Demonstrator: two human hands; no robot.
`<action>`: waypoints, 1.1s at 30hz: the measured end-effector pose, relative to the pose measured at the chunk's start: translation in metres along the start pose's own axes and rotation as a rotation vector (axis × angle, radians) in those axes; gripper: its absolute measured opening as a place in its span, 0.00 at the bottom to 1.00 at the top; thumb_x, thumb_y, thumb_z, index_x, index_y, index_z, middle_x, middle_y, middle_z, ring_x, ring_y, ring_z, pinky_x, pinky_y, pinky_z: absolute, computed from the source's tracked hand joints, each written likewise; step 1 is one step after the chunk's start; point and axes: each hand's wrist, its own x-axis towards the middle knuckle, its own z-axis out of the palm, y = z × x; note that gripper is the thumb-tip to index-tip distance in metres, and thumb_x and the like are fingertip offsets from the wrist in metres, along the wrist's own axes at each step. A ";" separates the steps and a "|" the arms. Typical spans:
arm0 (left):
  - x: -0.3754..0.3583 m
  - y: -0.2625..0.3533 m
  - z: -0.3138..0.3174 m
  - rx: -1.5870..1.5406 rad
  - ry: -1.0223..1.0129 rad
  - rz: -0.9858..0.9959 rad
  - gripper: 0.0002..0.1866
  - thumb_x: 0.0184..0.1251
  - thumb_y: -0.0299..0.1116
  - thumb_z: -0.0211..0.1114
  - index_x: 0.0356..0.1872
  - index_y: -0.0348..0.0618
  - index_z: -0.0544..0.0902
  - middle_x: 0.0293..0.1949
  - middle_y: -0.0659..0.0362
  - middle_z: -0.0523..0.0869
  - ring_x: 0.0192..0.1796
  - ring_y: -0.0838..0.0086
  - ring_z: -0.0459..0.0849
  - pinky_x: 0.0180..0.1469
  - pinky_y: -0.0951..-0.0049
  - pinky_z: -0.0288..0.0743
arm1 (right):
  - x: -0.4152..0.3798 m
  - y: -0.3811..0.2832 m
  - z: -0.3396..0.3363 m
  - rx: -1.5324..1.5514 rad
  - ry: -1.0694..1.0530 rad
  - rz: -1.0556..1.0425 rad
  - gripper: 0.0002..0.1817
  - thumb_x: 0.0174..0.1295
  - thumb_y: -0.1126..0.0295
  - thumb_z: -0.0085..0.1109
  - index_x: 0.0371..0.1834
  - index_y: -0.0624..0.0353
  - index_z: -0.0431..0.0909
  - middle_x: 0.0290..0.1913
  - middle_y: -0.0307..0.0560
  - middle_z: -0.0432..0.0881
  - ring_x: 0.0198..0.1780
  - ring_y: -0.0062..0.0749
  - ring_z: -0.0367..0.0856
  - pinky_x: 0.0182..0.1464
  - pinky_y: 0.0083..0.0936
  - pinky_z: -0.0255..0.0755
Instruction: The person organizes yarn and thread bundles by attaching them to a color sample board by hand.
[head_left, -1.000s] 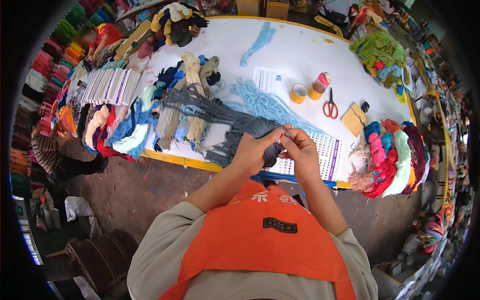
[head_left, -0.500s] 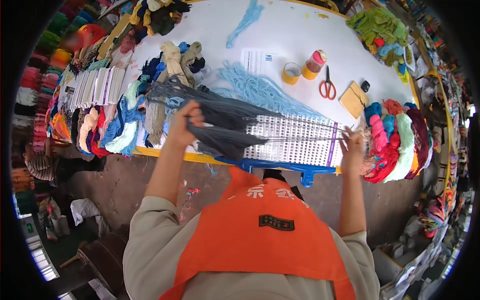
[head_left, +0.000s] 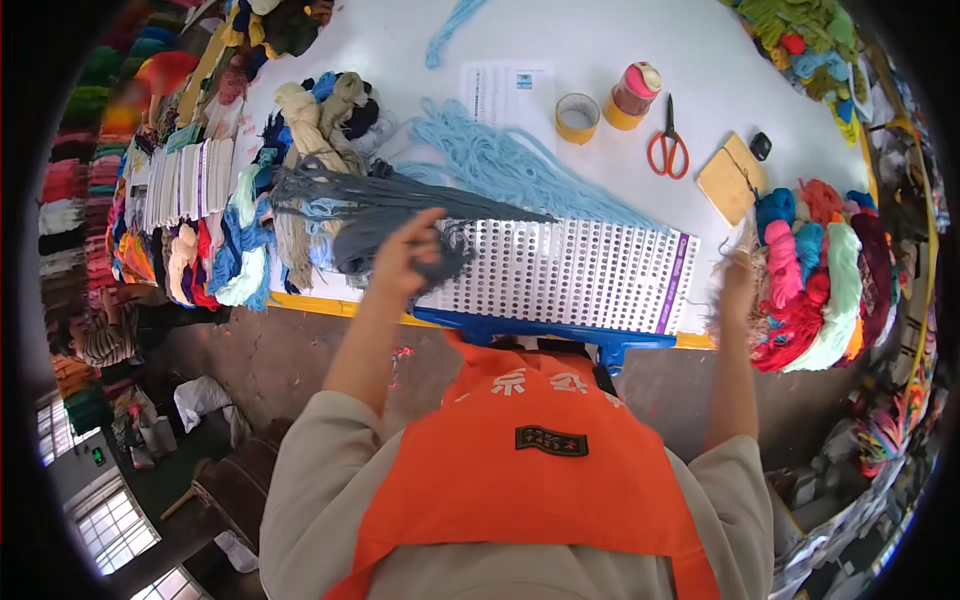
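A bundle of dark grey yarn [head_left: 375, 225] lies at the left end of a white perforated card rack [head_left: 560, 270], its strands trailing right over the top edge. My left hand [head_left: 412, 250] is closed on the lower part of that yarn. Over at the right, my right hand [head_left: 738, 280] is beside the hanging bundles, near some frayed brownish threads; its fingers are blurred and what they hold cannot be made out. Light blue yarn [head_left: 500, 150] is spread behind the rack.
Red-handled scissors [head_left: 668, 155], a tape roll [head_left: 577, 118], a pink-lidded jar [head_left: 633, 97] and a wooden block [head_left: 731, 180] stand or lie behind. Coloured skeins [head_left: 840, 280] hang at right. More white cards [head_left: 188, 185] and skeins are at left. A person [head_left: 105, 335] is at far left.
The grey strands stretched toward my right hand have dropped away from it and the yarn is gathered at left. My right hand has moved right, to the hanging skeins. The view has shifted slightly.
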 end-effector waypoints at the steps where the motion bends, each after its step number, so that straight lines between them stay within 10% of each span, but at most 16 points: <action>1: 0.016 -0.028 0.026 0.049 -0.020 -0.168 0.16 0.67 0.35 0.66 0.51 0.37 0.82 0.27 0.68 0.75 0.22 0.87 0.65 0.23 0.84 0.58 | 0.003 -0.017 0.041 -0.040 -0.179 -0.074 0.15 0.74 0.62 0.42 0.47 0.59 0.76 0.33 0.52 0.83 0.35 0.43 0.83 0.37 0.38 0.72; 4: 0.060 -0.088 0.088 0.317 0.082 -0.278 0.11 0.67 0.34 0.64 0.45 0.38 0.84 0.44 0.57 0.87 0.24 0.85 0.69 0.23 0.83 0.62 | 0.002 -0.142 0.102 0.029 -0.584 0.040 0.10 0.71 0.60 0.47 0.46 0.49 0.75 0.26 0.56 0.82 0.30 0.55 0.82 0.35 0.47 0.73; 15: 0.130 -0.180 0.104 1.082 0.104 0.096 0.18 0.64 0.40 0.65 0.23 0.32 0.83 0.19 0.53 0.83 0.20 0.71 0.82 0.24 0.69 0.73 | 0.000 -0.146 0.195 0.042 -0.747 -0.136 0.11 0.70 0.56 0.49 0.48 0.46 0.73 0.29 0.52 0.84 0.33 0.56 0.83 0.35 0.48 0.74; 28: 0.151 -0.165 0.103 1.375 -0.079 -0.006 0.10 0.61 0.33 0.63 0.26 0.37 0.85 0.19 0.53 0.83 0.21 0.69 0.83 0.27 0.68 0.76 | 0.009 -0.134 0.196 0.210 -0.792 0.025 0.20 0.68 0.59 0.55 0.61 0.47 0.68 0.29 0.49 0.85 0.32 0.51 0.84 0.36 0.42 0.75; 33: 0.141 -0.141 0.093 0.942 -0.045 0.007 0.10 0.66 0.30 0.63 0.31 0.32 0.85 0.20 0.60 0.83 0.19 0.79 0.78 0.22 0.79 0.68 | 0.019 -0.134 0.187 0.404 -0.952 0.171 0.20 0.68 0.60 0.56 0.60 0.51 0.69 0.27 0.45 0.84 0.29 0.36 0.84 0.35 0.32 0.73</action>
